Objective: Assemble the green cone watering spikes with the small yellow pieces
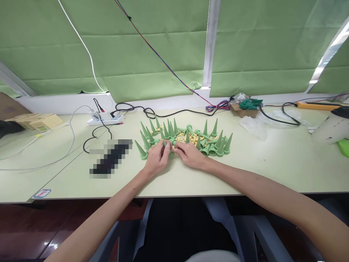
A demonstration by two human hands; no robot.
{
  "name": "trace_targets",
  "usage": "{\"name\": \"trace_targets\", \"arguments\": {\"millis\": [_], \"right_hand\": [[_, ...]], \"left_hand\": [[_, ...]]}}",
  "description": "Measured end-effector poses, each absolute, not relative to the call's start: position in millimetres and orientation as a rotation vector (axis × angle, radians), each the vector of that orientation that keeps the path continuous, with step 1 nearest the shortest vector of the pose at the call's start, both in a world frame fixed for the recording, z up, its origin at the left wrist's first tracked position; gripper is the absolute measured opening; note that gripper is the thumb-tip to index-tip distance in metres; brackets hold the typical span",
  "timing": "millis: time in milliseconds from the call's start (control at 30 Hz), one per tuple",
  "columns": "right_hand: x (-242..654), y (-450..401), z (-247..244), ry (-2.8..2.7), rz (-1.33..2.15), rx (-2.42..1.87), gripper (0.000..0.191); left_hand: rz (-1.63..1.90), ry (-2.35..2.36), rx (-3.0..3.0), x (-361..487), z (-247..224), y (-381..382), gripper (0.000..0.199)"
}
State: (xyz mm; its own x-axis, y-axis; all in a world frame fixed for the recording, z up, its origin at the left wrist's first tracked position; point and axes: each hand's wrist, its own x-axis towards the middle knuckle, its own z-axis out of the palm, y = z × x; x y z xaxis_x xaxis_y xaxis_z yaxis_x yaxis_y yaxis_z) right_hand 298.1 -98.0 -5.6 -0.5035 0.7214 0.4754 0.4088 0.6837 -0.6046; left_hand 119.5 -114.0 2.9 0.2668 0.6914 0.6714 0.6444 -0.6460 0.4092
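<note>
Several green plastic cones [140, 151] stand upright on the table, left of and behind my hands. More green cones [227, 143] stand at the right, with others lying on their sides. Among them lies a heap of small yellow pieces [192, 138]. My left hand [158, 156] is closed around a green cone at the front of the group. Close beside it, my right hand [189, 154] has its thumb and fingers pinched together near the left fingertips; what they hold is too small to make out.
A pixelated dark object [111, 158] lies to the left. Behind it are a power strip [106, 119] and black cables. A cardboard box [244, 110], clear plastic bags [253, 127] and a cup [331, 125] are on the right.
</note>
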Motion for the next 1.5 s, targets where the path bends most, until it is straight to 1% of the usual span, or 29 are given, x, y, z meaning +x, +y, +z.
{"name": "trace_targets", "arguments": {"millis": [100,167,233,367,467,533,733,767,867,1000,1200,1233,1367,1500], "right_hand": [[298,-97,-6,-2.169,0.553,-0.921,0.037],[297,-97,-6,-2.153,0.565,-0.951,0.041],[296,-98,-7,-2.12,0.574,-0.972,0.039],[296,-100,-7,-2.091,0.618,-0.953,0.02],[297,-100,-7,-2.12,0.599,-0.897,0.013],[297,-100,-7,-2.138,0.568,-0.88,0.015],[297,-98,-7,-2.157,0.542,-0.93,0.028],[297,-99,-6,-2.145,0.554,-0.938,0.027],[297,-102,-4,-2.106,0.62,-0.917,0.016],[298,-103,-3,-2.125,0.655,-0.865,0.021],[298,-99,-5,-2.168,0.551,-0.855,0.013],[298,-98,-6,-2.173,0.534,-0.859,0.014],[297,-96,-7,-2.182,0.491,-0.874,0.029],[297,-98,-8,-2.138,0.534,-0.917,0.03]], "left_hand": [[1.34,1.289,2.468,119,2,-114,0.019],[1.34,1.289,2.462,120,2,-114,0.019],[1.349,1.296,2.456,120,2,-113,0.018],[1.359,1.32,2.434,120,4,-113,0.019],[1.355,1.32,2.426,120,4,-113,0.019],[1.345,1.321,2.438,119,3,-113,0.018],[1.347,1.307,2.461,119,2,-113,0.019],[1.352,1.308,2.45,119,3,-113,0.02],[1.371,1.317,2.393,120,5,-114,0.02],[1.397,1.337,2.34,122,9,-115,0.021],[1.351,1.35,2.397,120,4,-113,0.021],[1.336,1.342,2.426,119,3,-112,0.02],[1.296,1.301,2.513,118,-1,-111,0.02],[1.328,1.325,2.457,119,2,-112,0.02]]}}
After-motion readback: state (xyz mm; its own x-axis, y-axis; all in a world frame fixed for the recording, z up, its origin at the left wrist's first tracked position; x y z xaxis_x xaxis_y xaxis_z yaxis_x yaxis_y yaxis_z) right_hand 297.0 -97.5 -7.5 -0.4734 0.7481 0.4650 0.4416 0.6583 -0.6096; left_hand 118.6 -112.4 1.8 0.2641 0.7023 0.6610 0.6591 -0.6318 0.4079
